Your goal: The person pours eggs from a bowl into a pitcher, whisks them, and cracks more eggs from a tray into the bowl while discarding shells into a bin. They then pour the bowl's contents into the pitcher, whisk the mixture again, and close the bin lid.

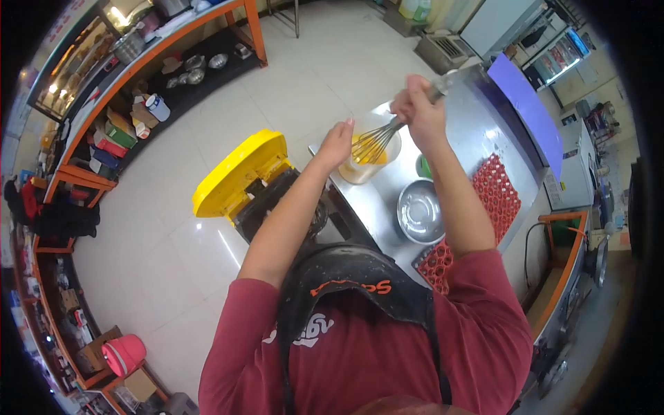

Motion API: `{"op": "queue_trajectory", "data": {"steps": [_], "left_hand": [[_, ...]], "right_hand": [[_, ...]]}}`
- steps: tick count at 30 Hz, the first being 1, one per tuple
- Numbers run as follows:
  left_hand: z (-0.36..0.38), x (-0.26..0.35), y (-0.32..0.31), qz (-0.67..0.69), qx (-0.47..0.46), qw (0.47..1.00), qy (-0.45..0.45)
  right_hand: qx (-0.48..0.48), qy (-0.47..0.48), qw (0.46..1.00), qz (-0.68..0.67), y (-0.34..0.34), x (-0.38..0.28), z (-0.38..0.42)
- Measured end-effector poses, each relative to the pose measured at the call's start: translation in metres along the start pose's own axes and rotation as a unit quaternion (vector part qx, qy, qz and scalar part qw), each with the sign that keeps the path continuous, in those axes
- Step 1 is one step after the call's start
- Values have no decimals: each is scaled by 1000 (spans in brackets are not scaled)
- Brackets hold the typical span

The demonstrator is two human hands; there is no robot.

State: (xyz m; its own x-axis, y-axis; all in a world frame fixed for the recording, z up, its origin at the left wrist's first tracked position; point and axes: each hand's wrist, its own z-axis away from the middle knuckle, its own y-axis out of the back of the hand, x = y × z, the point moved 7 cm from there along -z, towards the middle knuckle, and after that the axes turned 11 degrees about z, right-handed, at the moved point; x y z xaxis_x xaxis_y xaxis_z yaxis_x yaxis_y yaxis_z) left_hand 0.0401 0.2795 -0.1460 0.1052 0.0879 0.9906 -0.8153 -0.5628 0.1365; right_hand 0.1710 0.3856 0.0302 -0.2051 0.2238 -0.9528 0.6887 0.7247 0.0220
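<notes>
My right hand [422,114] is wrapped round the handle of a wire whisk [377,140], which slants down to the left. The whisk's wires reach into a clear plastic container [354,174] with yellow-orange liquid that looks like beaten egg. At the container's left side, my left hand [335,145] grips its wall near the rim. Close by on the steel table [377,211] sits a shiny metal bowl [420,211]. A small green item [423,166] shows partly behind my right forearm.
Red egg trays [494,197] lie on the table's right part, beside a purple panel [529,111]. Left of the table stands a bin with its yellow lid [242,173] raised. Farther left, orange-framed shelves [259,34] hold bowls and boxes. A pink bucket [124,355] is at lower left.
</notes>
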Motion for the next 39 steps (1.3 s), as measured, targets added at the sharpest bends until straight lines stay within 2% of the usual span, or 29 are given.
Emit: {"op": "queue_trajectory", "data": {"steps": [3, 4, 5, 6, 7, 8, 10, 11, 12, 15, 18, 20, 23, 24, 25, 26, 27, 28, 29, 31, 32, 33, 34, 36, 37, 38, 39], "left_hand": [[0, -4, -4, -8, -14, 1000, -14], [-7, -23, -7, -12, -10, 999, -31], [-13, -16, -4, -13, 0, 999, -49], [-9, -21, -2, -5, 7, 1000, -30], [7, 0, 0, 2, 6, 1000, -6], [9, 14, 2, 8, 7, 1000, 7], [4, -1, -2, -15, 0, 1000, -15], [1, 4, -1, -28, -4, 999, -30], [-5, 8, 0, -20, -5, 999, -39], [16, 10, 1, -11, 3, 1000, -11], [7, 9, 3, -28, 16, 999, 1], [1, 5, 1, -17, 12, 1000, -19], [11, 9, 4, -17, 1, 1000, 9], [8, 10, 7, -21, 6, 1000, 12], [9, 10, 6, -25, 4, 1000, 17], [7, 9, 2, -30, -1, 999, 22], [-6, 12, -2, -40, -6, 999, -19], [-16, 5, -3, -48, -1, 998, -51], [-2, -8, 0, -56, 0, 997, -45], [6, -12, 3, -67, 2, 997, -36], [-2, -4, 1, -72, 0, 997, -34], [-3, 5, -1, -64, -10, 997, -36], [-4, 13, -1, -55, -14, 998, -35], [11, 11, 0, -37, -14, 999, -5], [10, 16, 2, -30, -9, 999, 4], [9, 21, 3, -26, -6, 1000, 12], [9, 27, 4, -31, 0, 999, 4]], "right_hand": [[34, -112, 966, 232, -12, 68, 38], [-146, -72, 963, 215, -33, 63, 41], [-155, -61, 963, 214, -44, 38, 37], [-57, -41, 988, 140, -31, 14, 23], [47, -27, 996, 64, -10, 4, 15], [-1, 1, 999, -42, 10, 5, 1], [-37, 4, 992, 117, -6, 62, 30], [-52, 7, 979, 195, -27, 59, 42], [-155, 35, 963, 219, -39, 44, 47], [31, -18, 999, -7, -10, 0, 19], [16, -52, 985, 163, -18, 72, 40], [40, -51, 986, 155, -11, 59, 35], [77, -44, 995, -41, 15, 7, 15], [112, -16, 993, 25, 22, 33, 19], [87, -127, 978, 139, 5, 75, 32], [89, -60, 976, 189, 11, 91, 42], [82, 13, 968, 239, 16, 104, 43], [83, -23, 990, 113, 15, 75, 41], [94, -57, 994, -15, 13, 45, 40], [59, -15, 995, -79, 39, 57, 40], [3, -23, 998, 66, 15, 65, 51], [-53, -16, 976, 211, -9, 72, 63], [20, -20, 991, 127, -6, 58, 55], [36, 3, 997, -70, 11, 14, 37], [42, 7, 994, -100, 20, 11, 32], [80, -31, 995, 51, 5, 30, 44], [3, -49, 991, 123, -11, 39, 54]]}}
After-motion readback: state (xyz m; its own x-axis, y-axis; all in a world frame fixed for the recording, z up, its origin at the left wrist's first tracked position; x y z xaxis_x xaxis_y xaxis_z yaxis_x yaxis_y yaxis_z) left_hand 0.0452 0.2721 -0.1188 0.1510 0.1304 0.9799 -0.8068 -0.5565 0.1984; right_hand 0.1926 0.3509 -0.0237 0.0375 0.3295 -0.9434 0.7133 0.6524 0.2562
